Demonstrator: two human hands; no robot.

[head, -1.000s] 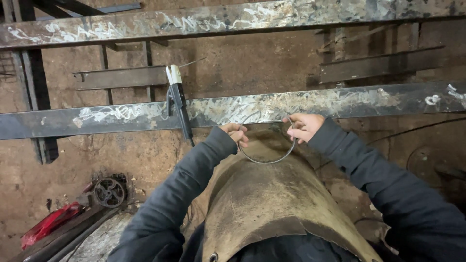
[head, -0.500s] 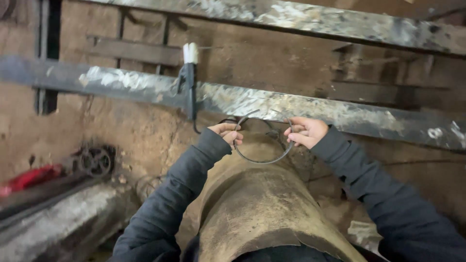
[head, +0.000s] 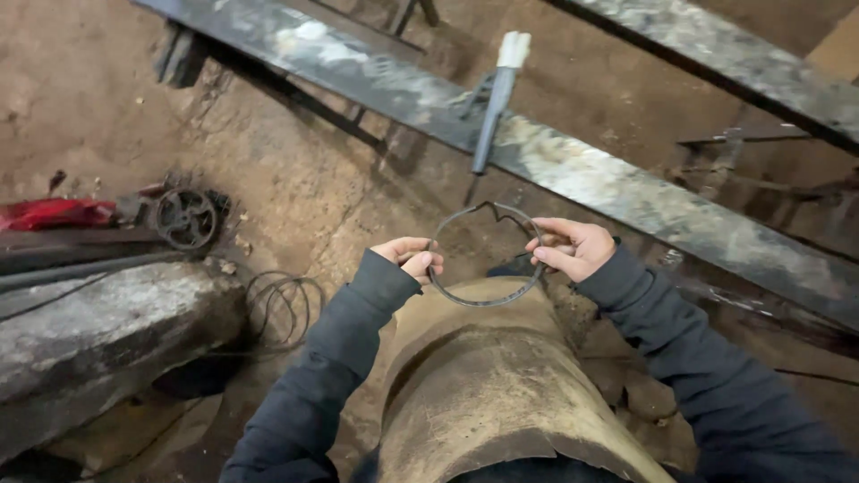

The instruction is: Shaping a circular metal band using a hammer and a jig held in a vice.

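Both hands on the wire ring [head: 488,258], held out over the leather apron [head: 488,394]; left hand [head: 407,256] pinches one side, right hand [head: 573,249] grips the other, fingers clenched, probably to keep it round; clamp [head: 495,103] sits on the steel beam [head: 626,192] behind

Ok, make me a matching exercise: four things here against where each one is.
Things:
1. wire ring
2. clamp
3. wire coil
4. small wheel

Places:
A. on the dirt floor, beside the stone slab
B. held between the left hand and right hand
C. far left, next to a red object
D. on the steel beam

Pairs: 1-B, 2-D, 3-A, 4-C
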